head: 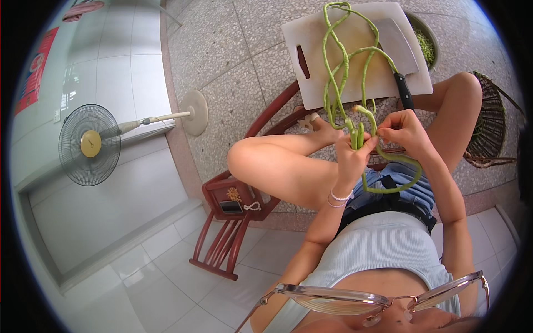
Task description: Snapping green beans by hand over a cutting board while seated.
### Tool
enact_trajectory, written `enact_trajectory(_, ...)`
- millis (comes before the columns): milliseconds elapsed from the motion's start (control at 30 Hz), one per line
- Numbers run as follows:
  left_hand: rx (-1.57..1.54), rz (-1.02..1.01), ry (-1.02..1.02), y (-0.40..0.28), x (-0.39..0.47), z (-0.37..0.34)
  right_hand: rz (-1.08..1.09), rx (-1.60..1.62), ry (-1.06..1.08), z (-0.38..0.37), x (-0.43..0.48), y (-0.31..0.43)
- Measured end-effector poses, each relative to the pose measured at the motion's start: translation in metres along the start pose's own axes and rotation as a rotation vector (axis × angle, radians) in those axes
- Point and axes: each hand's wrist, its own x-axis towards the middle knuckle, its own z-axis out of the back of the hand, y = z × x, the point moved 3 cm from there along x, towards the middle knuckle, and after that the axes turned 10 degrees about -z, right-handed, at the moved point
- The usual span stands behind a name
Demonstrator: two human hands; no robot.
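Note:
My left hand grips a small bundle of green yard-long beans near their ends. The long strands run forward from it in loops over a white cutting board. Close beside it, my right hand pinches one bean between thumb and fingers, just below its brownish tip. That bean curves down in a wide loop over my lap. A kitchen cleaver lies flat at the board's right side, its black handle pointing toward me and passing just beyond my right hand.
Beyond the board's right edge stands a bowl with chopped green pieces. A woven basket is by my right knee. On my left, a red wooden chair bears a phone and beads. A fan stands farther left.

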Motion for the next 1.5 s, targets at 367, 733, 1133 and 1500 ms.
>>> enact_trajectory(367,0.109,-0.046,0.102,-0.002,-0.003,-0.003,0.059,0.092,0.174,-0.008,0.005,-0.004)
enact_trajectory(733,-0.241,0.094,-0.002,0.001,-0.003,-0.004,-0.165,0.454,0.354,-0.004,0.003,-0.014)
enact_trajectory(1133,0.053,0.014,-0.016,0.010,-0.002,-0.002,-0.059,0.197,0.117,0.004,0.002,0.005)
enact_trajectory(1500,0.129,0.021,0.106,0.005,-0.003,0.000,-0.035,-0.040,0.071,0.006,0.003,0.004)
